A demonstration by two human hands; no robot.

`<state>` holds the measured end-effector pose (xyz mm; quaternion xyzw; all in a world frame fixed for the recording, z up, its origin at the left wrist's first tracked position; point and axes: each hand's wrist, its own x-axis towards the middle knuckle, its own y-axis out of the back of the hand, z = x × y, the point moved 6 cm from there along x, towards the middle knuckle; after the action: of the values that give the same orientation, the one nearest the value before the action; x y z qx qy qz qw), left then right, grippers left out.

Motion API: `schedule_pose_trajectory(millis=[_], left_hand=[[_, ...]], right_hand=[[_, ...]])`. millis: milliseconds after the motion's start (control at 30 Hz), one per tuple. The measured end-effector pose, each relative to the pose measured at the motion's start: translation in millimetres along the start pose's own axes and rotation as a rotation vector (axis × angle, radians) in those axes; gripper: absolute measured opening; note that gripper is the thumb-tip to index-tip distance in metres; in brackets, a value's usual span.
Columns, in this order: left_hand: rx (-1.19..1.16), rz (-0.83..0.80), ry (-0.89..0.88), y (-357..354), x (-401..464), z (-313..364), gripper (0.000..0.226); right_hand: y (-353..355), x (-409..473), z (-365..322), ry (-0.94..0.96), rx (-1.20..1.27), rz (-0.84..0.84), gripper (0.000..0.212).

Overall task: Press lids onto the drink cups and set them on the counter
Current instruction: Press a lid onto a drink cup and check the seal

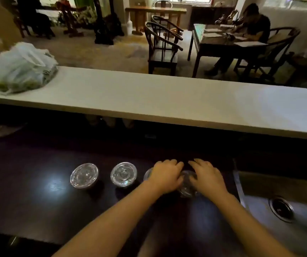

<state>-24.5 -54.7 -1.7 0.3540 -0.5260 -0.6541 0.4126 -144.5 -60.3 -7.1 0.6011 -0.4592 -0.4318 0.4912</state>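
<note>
Two clear drink cups with clear lids on top stand on the dark lower worktop (28, 197): one cup (84, 175) at the left, another cup (124, 174) beside it. A third cup (147, 174) is mostly hidden behind my left hand (164, 176). A fourth cup with a clear lid (187, 184) sits between my hands. My left hand and my right hand (207, 176) both lie flat on that lid's rim, fingers spread over its sides. The raised white counter (149, 101) runs across behind the worktop.
A plastic bag with green produce (24, 68) lies at the counter's left end. A steel sink (282, 206) with a drain sits right of the worktop. Beyond the counter are wooden chairs (163, 49), tables and a seated person (256, 30).
</note>
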Motion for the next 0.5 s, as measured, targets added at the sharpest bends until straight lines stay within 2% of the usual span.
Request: schedule_pose_trajectory(millis=[133,300,500], left_hand=[[0.039,-0.020,0.007,-25,4,24,0.036],[0.046,0.074,0.003,-45,-1,36,0.031],[-0.125,0.179,0.044,-65,-27,56,0.048]], right_hand=[[-33,-15,15,0.048,0.065,-0.085,0.051],[-47,-23,23,0.062,0.231,-0.040,0.051],[-51,-59,31,0.055,0.276,0.004,0.053]])
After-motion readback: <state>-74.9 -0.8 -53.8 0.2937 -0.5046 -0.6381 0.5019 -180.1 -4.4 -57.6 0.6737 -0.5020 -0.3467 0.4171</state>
